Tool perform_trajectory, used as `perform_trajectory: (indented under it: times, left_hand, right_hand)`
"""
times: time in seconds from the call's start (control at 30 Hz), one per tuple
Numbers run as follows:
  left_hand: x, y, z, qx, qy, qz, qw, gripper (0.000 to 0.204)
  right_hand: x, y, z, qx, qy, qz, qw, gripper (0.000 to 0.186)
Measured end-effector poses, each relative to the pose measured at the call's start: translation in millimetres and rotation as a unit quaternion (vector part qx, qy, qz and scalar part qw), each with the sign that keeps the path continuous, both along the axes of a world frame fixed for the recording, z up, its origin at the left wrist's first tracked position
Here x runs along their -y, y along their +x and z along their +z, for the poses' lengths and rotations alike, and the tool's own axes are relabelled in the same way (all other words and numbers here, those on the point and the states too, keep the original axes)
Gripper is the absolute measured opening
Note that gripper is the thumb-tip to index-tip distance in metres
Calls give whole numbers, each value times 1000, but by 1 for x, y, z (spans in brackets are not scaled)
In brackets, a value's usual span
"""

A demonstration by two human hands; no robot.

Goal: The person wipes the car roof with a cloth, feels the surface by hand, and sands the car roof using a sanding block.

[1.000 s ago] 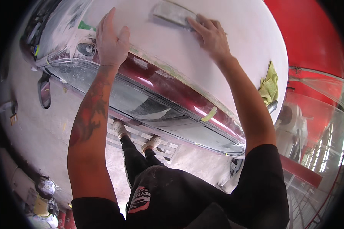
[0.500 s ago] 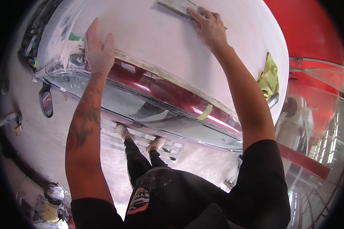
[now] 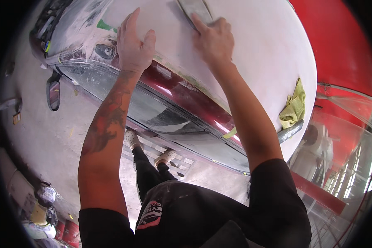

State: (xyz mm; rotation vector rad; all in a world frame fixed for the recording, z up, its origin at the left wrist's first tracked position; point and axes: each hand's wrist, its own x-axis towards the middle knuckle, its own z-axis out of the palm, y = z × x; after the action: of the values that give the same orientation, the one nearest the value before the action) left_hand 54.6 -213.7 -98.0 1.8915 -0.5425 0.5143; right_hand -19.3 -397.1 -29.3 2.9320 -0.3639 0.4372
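Observation:
A long, flat grey sanding block [image 3: 195, 11] lies against the whitish, primed roof [image 3: 260, 53] of a car. My right hand [image 3: 215, 40] is closed on its near end, and its far end runs out of the picture's top. To the left, my left hand [image 3: 134, 46] rests with its fingers stretched out and thumb apart, at the roof's near edge; it holds nothing. Just left of that hand sits a small dark oval fitting [image 3: 105, 51] in the bodywork, with a green patch [image 3: 106, 25] beyond it. A dark red strip [image 3: 182, 87] borders the primed area.
A yellow-green cloth [image 3: 294, 105] lies at the right on the roof, beside a dark, narrow block [image 3: 290, 131]. Below the roof edge are the side windows [image 3: 165, 118] and a door mirror [image 3: 53, 93]. Clear plastic sheeting [image 3: 347, 124] hangs at the right. My feet stand on slatted boards [image 3: 182, 163].
My right hand has come nearer and slightly left, and the sanding block is turned more lengthwise. My left hand appears farther right. The view has shifted and turned a little.

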Motion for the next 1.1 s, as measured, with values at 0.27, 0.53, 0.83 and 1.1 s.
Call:
perform_trajectory:
  times: [0.27, 0.53, 0.83, 1.1]
  left_hand:
    - [-15, -3, -5, -12, -6, 14, 1000, 62]
    - [-3, -6, 6, -16, -17, 0, 1000, 63]
    - [-12, -1, -8, -9, -10, -5, 1000, 61]
    - [-4, -3, 2, 10, 5, -6, 1000, 62]
  right_hand:
    - [41, -85, -5, 17, 33, -9, 999, 43]
    - [7, -38, -9, 43, 68, -38, 996, 50]
    - [7, -48, -18, 57, 27, 4, 998, 42]
    - [35, -104, -7, 66, 49, -86, 993, 51]
